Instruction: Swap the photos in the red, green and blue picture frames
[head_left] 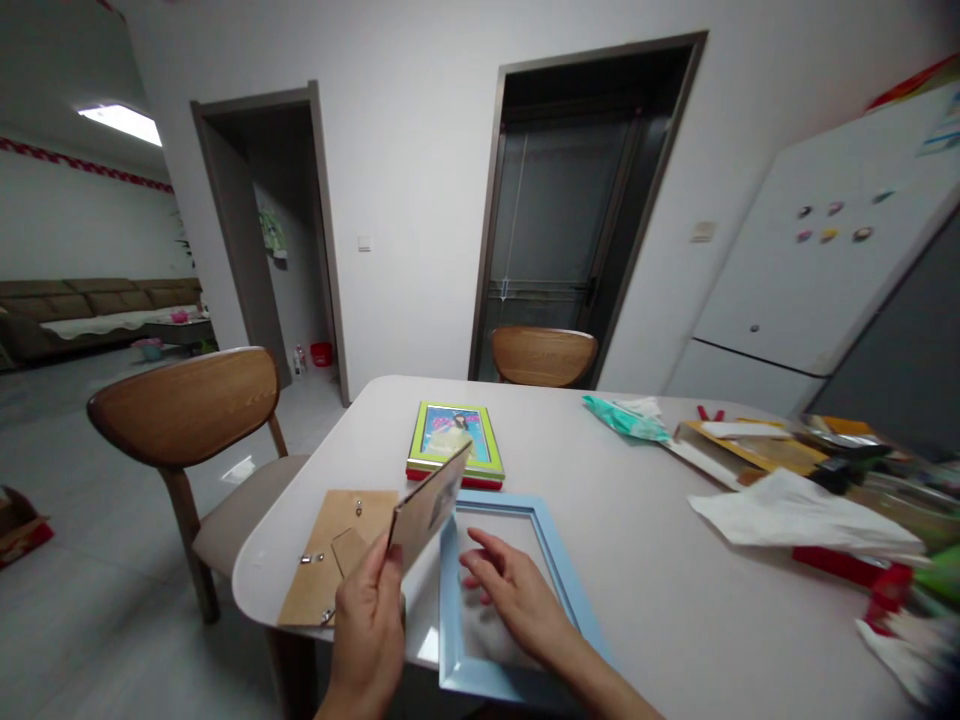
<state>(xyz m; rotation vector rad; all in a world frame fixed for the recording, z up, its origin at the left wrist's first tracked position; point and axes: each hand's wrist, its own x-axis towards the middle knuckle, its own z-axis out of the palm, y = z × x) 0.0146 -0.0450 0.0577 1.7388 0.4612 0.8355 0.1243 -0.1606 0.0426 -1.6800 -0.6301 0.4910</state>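
My left hand (369, 622) grips a thin, stiff photo (429, 508) by its lower edge between thumb and fingers. The photo stands tilted, nearly edge-on, with a dark printed patch on its right face. My right hand (517, 598) hovers over the light blue picture frame (568, 578), fingers apart and holding nothing. That frame lies flat at the table's near edge. Left of it rests a brown backing board (367, 512) with metal clips and a stand flap, partly hidden by my left hand. Beyond, a green picture frame (491, 450) with a picture lies on a red one (491, 484).
On the white table (645, 600), a teal-and-white packet (626, 417) lies at the back. White paper (799, 510), a yellow envelope (761, 445) and clutter crowd the right side. Wooden chairs stand at the left (191, 405) and far side (544, 355).
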